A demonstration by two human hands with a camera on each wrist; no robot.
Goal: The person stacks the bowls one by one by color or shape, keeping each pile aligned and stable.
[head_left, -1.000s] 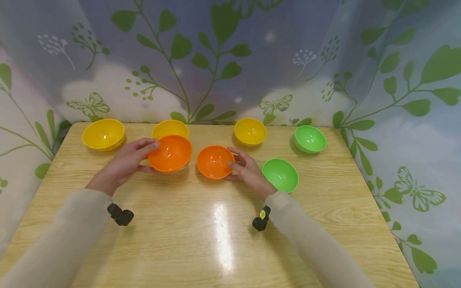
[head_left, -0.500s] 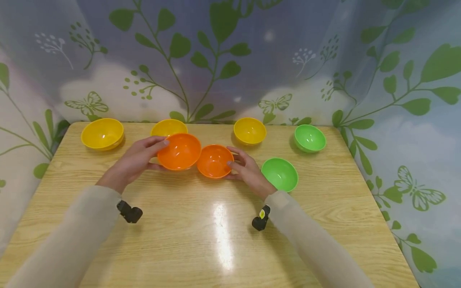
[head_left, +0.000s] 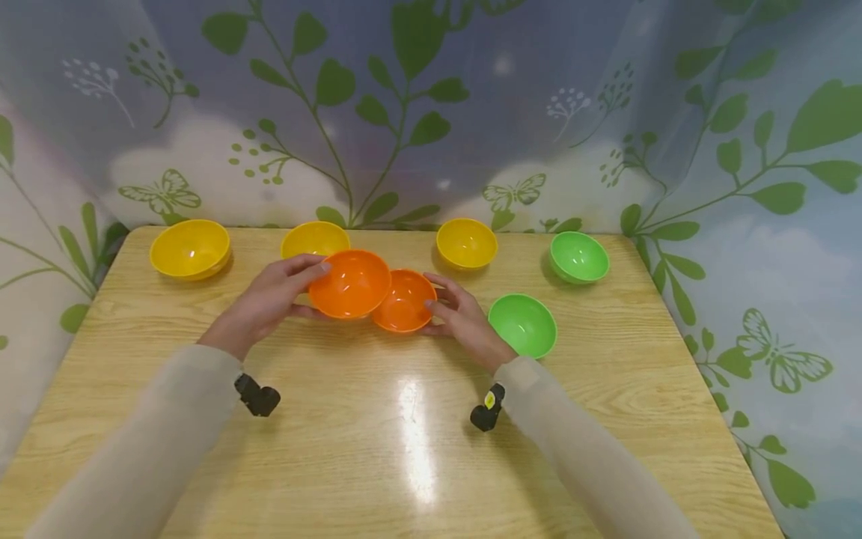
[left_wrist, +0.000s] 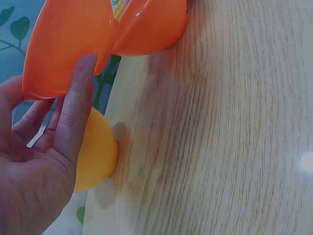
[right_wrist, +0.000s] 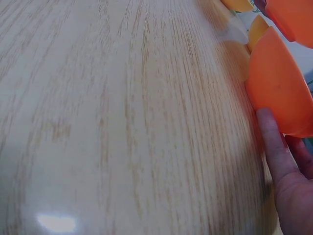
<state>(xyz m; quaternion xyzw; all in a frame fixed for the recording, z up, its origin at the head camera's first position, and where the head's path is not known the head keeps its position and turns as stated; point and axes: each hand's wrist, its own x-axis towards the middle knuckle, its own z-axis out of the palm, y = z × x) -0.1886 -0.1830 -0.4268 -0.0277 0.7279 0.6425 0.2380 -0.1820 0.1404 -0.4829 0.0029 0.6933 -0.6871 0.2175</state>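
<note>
My left hand (head_left: 274,296) holds a larger orange bowl (head_left: 349,284) by its left side, thumb at the rim and fingers beneath. In the left wrist view this bowl (left_wrist: 68,44) is raised off the table. Its right edge overlaps the rim of a smaller orange bowl (head_left: 407,303). My right hand (head_left: 465,322) grips that smaller bowl at its right side, thumb over the rim. In the right wrist view the smaller bowl (right_wrist: 279,88) stands low at the tabletop, with a finger along its outside.
Yellow bowls stand along the back: one at far left (head_left: 191,249), one partly hidden behind the larger orange bowl (head_left: 315,238), one right of centre (head_left: 468,244). A green bowl (head_left: 579,257) is at back right; another green bowl (head_left: 523,326) sits beside my right hand. A printed curtain (head_left: 377,150) borders the wooden table (head_left: 337,449).
My left hand has carried the larger orange bowl rightward, from apart to overlapping the smaller orange bowl. My right hand and the smaller bowl have stayed almost still.
</note>
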